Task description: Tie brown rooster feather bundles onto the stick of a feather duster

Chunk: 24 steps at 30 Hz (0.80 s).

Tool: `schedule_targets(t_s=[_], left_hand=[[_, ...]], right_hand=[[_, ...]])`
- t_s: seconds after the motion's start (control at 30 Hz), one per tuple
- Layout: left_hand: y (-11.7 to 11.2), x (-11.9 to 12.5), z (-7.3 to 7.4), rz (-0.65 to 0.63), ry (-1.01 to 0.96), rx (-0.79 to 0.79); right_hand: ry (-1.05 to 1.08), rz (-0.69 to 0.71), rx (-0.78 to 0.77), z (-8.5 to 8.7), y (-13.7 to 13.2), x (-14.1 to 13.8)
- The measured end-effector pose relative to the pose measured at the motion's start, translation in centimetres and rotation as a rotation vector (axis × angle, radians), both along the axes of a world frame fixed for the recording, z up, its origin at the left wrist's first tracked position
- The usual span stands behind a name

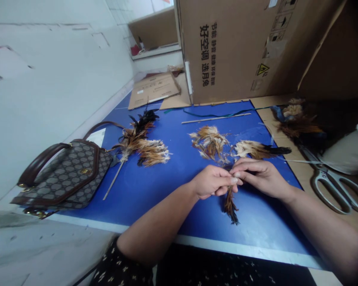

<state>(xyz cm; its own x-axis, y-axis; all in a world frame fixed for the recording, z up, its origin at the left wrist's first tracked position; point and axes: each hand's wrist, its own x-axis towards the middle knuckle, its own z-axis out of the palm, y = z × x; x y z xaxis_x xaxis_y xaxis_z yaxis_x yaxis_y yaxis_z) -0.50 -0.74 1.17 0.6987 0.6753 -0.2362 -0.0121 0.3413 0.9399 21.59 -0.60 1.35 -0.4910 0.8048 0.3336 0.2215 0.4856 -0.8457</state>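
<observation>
My left hand (216, 182) is closed around a small bunch of brown and black feathers (231, 204), whose dark tips hang down below the fingers. Thumb and fingers of my right hand (258, 176) pinch at the same spot, touching my left fingertips; the bunch's upper end is hidden there. Just beyond my hands lies a loose pile of tan and brown feathers (211, 142). Right of it is a cream-to-black feather bundle (256, 149), close to my right knuckles. A feather-covered stick (115, 180) lies on the left, with a fan of brown feathers (153, 152) beside it.
A patterned handbag (74, 174) stands at the left of the blue table mat (173, 190). Farther back are a bare thin stick (216, 118), a green ribbon (209, 115) and a large cardboard box (235, 51). Scissors (331, 182) and a white thread spool (347, 153) lie at the right.
</observation>
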Motion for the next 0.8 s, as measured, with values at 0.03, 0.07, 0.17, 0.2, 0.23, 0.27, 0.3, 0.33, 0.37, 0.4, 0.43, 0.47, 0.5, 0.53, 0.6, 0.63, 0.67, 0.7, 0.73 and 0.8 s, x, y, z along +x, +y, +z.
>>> schedule_targets(t_s=[0.03, 0.07, 0.17, 0.2, 0.23, 0.27, 0.3, 0.33, 0.37, 0.4, 0.43, 0.47, 0.5, 0.53, 0.6, 0.63, 0.67, 0.7, 0.73, 0.8], left_hand=[[0.0, 0.0, -0.2, 0.007, 0.002, 0.012], [0.1, 0.1, -0.4, 0.017, 0.005, 0.017], [0.4, 0.2, -0.9, 0.076, -0.002, -0.002], [0.5, 0.2, -1.0, 0.116, -0.009, -0.010], [0.7, 0.2, -1.1, 0.171, -0.021, -0.015], [0.9, 0.2, -1.2, 0.233, -0.031, -0.019], [1.0, 0.1, -1.2, 0.296, -0.037, -0.021], [1.2, 0.1, -1.3, 0.357, -0.042, -0.017], [1.3, 0.1, -1.3, 0.413, -0.044, -0.010], [1.4, 0.1, -1.4, 0.458, -0.044, -0.004], [1.5, 0.1, -1.5, 0.493, -0.038, 0.002], [1.5, 0.2, -1.7, 0.520, -0.029, 0.008], [1.5, 0.2, -1.8, 0.542, -0.019, 0.014], [1.5, 0.3, -1.9, 0.556, -0.006, 0.020], [1.4, 0.4, -1.9, 0.576, 0.012, 0.033], [1.3, 0.5, -1.9, 0.588, 0.011, 0.042], [1.2, 0.6, -1.9, 0.601, 0.002, 0.051], [1.2, 0.7, -1.8, 0.615, -0.013, 0.058], [1.2, 0.8, -1.8, 0.631, -0.033, 0.066], [1.2, 1.0, -1.8, 0.656, -0.077, 0.089]], right_hand=[[-0.005, 0.009, -0.004, 0.1, -0.1, -0.1], [-0.014, 0.016, -0.007, 0.2, -0.1, -0.1], [-0.033, -0.085, 0.036, -0.1, 0.0, -0.1], [-0.037, -0.173, 0.087, -0.3, 0.1, 0.0], [-0.049, -0.273, 0.155, -0.7, 0.4, 0.2], [-0.078, -0.369, 0.229, -1.0, 0.7, 0.4], [-0.128, -0.449, 0.299, -1.5, 1.0, 0.7], [-0.195, -0.502, 0.354, -1.9, 1.4, 1.1], [-0.271, -0.532, 0.388, -2.3, 1.7, 1.5], [-0.340, -0.547, 0.406, -2.6, 2.0, 1.9], [-0.392, -0.556, 0.413, -2.8, 2.3, 2.2], [-0.426, -0.564, 0.420, -3.0, 2.5, 2.4], [-0.450, -0.569, 0.432, -3.2, 2.6, 2.6], [-0.473, -0.571, 0.445, -3.3, 2.7, 2.7], [-0.533, -0.570, 0.473, -3.6, 2.9, 2.7], [-0.566, -0.568, 0.483, -3.7, 3.1, 2.7], [-0.594, -0.567, 0.487, -3.9, 3.2, 2.7], [-0.612, -0.566, 0.486, -4.1, 3.3, 2.6], [-0.620, -0.566, 0.481, -4.2, 3.4, 2.6], [-0.613, -0.575, 0.468, -4.3, 3.6, 2.5]])
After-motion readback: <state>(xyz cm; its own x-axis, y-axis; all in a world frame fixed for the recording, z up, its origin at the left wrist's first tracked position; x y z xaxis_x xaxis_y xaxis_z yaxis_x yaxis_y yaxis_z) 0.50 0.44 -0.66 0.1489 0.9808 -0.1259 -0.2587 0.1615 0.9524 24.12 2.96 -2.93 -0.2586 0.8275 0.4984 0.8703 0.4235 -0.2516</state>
